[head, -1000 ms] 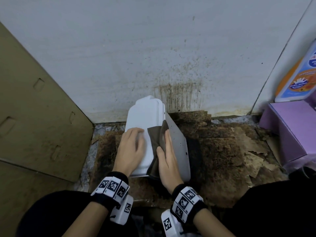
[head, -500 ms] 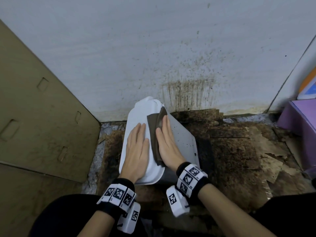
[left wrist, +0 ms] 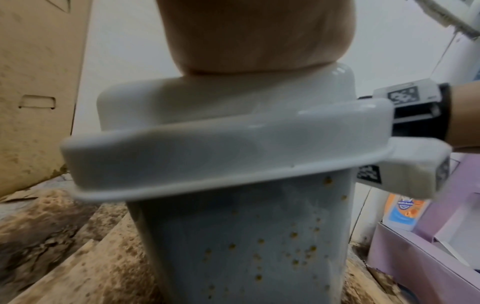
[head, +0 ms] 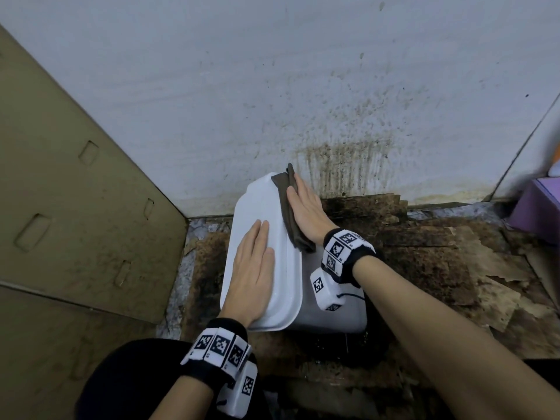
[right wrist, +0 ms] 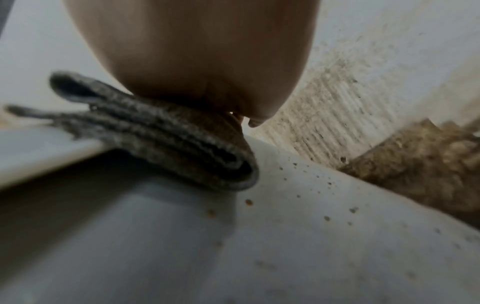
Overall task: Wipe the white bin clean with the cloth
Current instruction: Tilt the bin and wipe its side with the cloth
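The white bin (head: 260, 204) stands upright on the dirty floor by the wall, lid down. My left hand (head: 254, 268) lies flat on the lid with straight fingers. My right hand (head: 306, 207) presses a folded dark brown cloth (head: 288, 207) flat against the lid's right edge, fingers straight and reaching the far end. In the left wrist view the bin's front wall (left wrist: 246, 246) shows brown specks below the lid rim (left wrist: 207, 148). The right wrist view has the cloth (right wrist: 161, 131) squeezed under my palm, with specks on the bin's side (right wrist: 298, 216).
A stained white wall (head: 333, 101) rises just behind the bin. Cardboard panels (head: 75, 192) lean at the left. Torn, soiled cardboard (head: 439, 262) covers the floor. A purple box (head: 536, 210) sits at the right edge, with an orange and blue bottle (left wrist: 402, 211) behind it.
My right hand has slid the cloth along the lid's right edge from the near end to the far end. My left hand stayed flat on the lid. The camera moved closer.
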